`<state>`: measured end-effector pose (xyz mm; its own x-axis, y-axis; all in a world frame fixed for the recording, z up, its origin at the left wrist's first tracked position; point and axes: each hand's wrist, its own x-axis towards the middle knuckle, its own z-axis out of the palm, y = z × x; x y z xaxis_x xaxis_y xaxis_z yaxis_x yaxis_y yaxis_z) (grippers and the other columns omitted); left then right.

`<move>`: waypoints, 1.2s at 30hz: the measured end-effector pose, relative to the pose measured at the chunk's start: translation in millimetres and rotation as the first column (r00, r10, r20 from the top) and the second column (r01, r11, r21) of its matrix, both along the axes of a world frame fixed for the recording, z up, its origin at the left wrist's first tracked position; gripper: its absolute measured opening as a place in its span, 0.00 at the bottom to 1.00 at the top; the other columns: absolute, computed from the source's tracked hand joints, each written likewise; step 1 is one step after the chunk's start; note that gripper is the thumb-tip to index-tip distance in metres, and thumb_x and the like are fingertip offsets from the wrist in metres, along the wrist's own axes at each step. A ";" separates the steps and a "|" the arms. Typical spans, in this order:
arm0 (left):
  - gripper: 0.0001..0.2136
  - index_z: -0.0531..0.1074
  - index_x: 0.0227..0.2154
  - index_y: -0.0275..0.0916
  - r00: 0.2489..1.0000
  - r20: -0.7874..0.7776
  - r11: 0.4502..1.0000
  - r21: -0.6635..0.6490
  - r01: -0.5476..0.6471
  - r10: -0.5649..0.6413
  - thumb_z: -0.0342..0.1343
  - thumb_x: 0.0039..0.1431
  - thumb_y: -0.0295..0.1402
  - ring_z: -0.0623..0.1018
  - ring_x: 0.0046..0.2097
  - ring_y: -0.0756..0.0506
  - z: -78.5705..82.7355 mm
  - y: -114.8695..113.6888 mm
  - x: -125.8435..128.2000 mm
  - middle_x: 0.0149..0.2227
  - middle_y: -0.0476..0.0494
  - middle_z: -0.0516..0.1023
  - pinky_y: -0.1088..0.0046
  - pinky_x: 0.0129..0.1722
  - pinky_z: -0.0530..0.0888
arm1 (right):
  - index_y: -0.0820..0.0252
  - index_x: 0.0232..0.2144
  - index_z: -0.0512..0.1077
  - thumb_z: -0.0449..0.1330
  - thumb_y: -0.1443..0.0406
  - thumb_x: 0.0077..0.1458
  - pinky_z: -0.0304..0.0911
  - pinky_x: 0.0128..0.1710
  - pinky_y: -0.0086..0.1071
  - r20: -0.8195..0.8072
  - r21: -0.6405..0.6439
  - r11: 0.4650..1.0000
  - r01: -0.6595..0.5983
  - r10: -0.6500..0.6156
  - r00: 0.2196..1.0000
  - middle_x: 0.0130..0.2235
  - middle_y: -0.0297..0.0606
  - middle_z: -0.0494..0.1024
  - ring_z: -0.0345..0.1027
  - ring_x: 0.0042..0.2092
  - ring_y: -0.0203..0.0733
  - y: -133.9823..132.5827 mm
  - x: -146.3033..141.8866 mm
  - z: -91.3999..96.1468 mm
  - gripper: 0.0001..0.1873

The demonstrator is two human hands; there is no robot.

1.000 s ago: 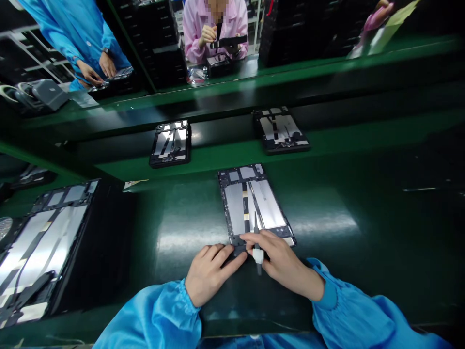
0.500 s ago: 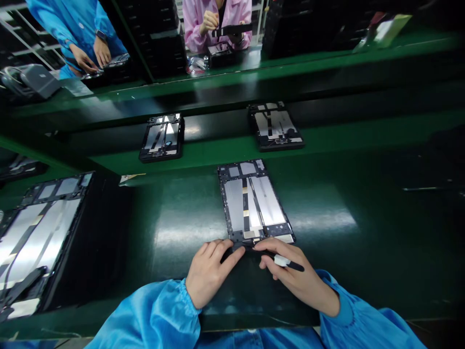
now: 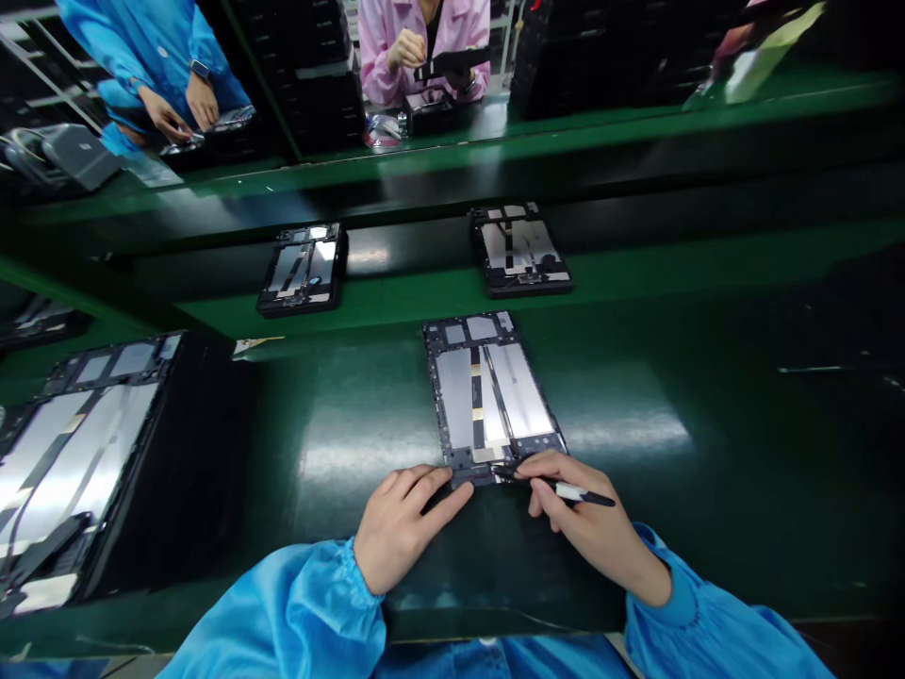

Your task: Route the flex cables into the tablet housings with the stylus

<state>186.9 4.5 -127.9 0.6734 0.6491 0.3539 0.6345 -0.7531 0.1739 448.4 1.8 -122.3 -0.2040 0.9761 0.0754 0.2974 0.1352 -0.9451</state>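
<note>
A tablet housing (image 3: 487, 396) lies flat on the green belt (image 3: 353, 443), showing silver panels and dark strips inside a black frame. My right hand (image 3: 586, 519) is shut on a slim black tool (image 3: 576, 490) with a white band, and its tip rests at the housing's near edge. My left hand (image 3: 410, 528) lies beside it, with the fingertips against the near left corner of the frame. The fingers are slightly apart and hold nothing I can see.
A larger housing (image 3: 77, 462) lies at the left on a black surface. Two more housings (image 3: 304, 269) (image 3: 519, 250) sit on a farther green belt. Beyond them, co-workers in pink (image 3: 424, 47) and blue (image 3: 159, 75) smocks handle parts among black stacks (image 3: 304, 85).
The tool has swung from nearly upright to lying low, pointing right. My right hand has moved slightly right. The two far housings have shifted left.
</note>
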 end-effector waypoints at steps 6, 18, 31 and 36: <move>0.13 0.71 0.52 0.40 0.998 0.055 1.000 -0.010 0.010 -0.010 0.50 0.67 0.25 0.71 0.50 0.43 0.7 1.8 -1.7 0.49 0.42 0.75 0.67 0.44 0.70 | 0.55 0.45 0.76 0.56 0.63 0.64 0.76 0.34 0.33 -0.072 -0.009 0.983 -0.181 0.180 0.981 0.45 0.41 0.80 0.77 0.36 0.42 -1.1 -12.3 6.6 0.10; 0.13 0.71 0.53 0.40 1.000 -0.002 1.000 0.000 -0.007 0.007 0.48 0.69 0.27 0.71 0.51 0.42 7.1 0.3 -0.3 0.51 0.40 0.74 0.64 0.45 0.72 | 0.56 0.42 0.73 0.55 0.62 0.65 0.73 0.37 0.33 -0.014 -0.056 0.972 -0.227 0.226 0.974 0.40 0.38 0.79 0.75 0.35 0.41 -0.4 -18.5 14.5 0.08; 0.14 0.71 0.53 0.42 0.963 -0.045 0.961 -0.083 0.263 -0.267 0.45 0.70 0.28 0.71 0.50 0.42 -1.2 -38.9 17.4 0.53 0.44 0.73 0.65 0.43 0.68 | 0.56 0.33 0.69 0.59 0.57 0.62 0.64 0.26 0.31 0.109 -0.310 0.935 -0.175 0.217 0.970 0.29 0.33 0.74 0.71 0.29 0.41 -18.2 8.8 -0.9 0.10; 0.14 0.71 0.52 0.42 0.962 -0.038 0.961 -0.073 0.268 -0.271 0.45 0.70 0.28 0.70 0.49 0.42 -0.7 -35.4 16.7 0.52 0.44 0.74 0.65 0.44 0.68 | 0.57 0.31 0.70 0.60 0.61 0.61 0.60 0.28 0.32 0.164 -0.245 0.948 -0.203 0.247 0.955 0.29 0.33 0.74 0.69 0.28 0.40 -16.3 -2.0 3.9 0.07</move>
